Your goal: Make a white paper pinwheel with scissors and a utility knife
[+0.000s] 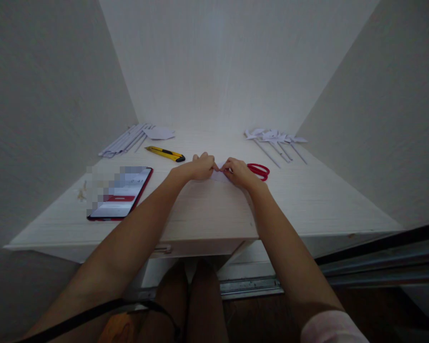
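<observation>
Left hand (200, 167), right hand (239, 172): fingertips are pinching what seems a paper piece (219, 174); pinwheels (275, 137) lying finished, sticks (127, 139) waiting unused.

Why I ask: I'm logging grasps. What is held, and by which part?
Seemingly a small white paper, barely visible on the white table: the left hand pinches its left end, the right hand its right end.
</observation>
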Demonstrator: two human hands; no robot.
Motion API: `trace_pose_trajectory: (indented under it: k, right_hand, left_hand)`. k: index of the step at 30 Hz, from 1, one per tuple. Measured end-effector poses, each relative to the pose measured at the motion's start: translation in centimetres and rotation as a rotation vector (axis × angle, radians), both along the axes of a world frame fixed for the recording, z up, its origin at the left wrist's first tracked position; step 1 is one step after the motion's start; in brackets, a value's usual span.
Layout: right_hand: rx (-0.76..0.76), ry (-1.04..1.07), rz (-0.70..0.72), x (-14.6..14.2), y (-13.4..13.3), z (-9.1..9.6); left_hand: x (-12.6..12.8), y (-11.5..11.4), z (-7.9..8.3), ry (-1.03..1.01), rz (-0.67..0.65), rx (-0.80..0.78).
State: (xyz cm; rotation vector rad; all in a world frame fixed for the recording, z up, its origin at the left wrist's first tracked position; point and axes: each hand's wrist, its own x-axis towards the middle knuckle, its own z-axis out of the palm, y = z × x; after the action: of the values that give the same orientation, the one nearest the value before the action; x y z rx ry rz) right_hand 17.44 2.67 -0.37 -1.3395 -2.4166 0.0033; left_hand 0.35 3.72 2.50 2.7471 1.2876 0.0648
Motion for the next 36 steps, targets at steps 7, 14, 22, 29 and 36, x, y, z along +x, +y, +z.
trace_pose_trajectory:
  k: [7,14,22,29,36]
  right_hand:
    - [-0.023,0.043,-0.005,-0.1,-0.2,0.1]
    - [-0.018,0.031,-0.027,-0.2,-0.3,0.2]
    - [0.002,-0.009,-0.051,-0.2,-0.3,0.1]
    - [-0.035,0.006,-0.051,-0.1,-0.1,-0.2]
    - [-0.01,0.087,-0.084,0.0,-0.4,1.0]
  left_hand:
    - [0.2,0.1,-0.3,0.005,0.022,-0.004]
    - [0.0,-0.5,0.1,-0.07,0.096,-0.066]
    - [-0.1,-0.3,0.3,-0.038,0.038,-0.023]
    - [0.1,-0.8,0.5,0.03,0.032,0.011]
    - [0.3,0.0,-0.8,-0.041,-0.037,0.072]
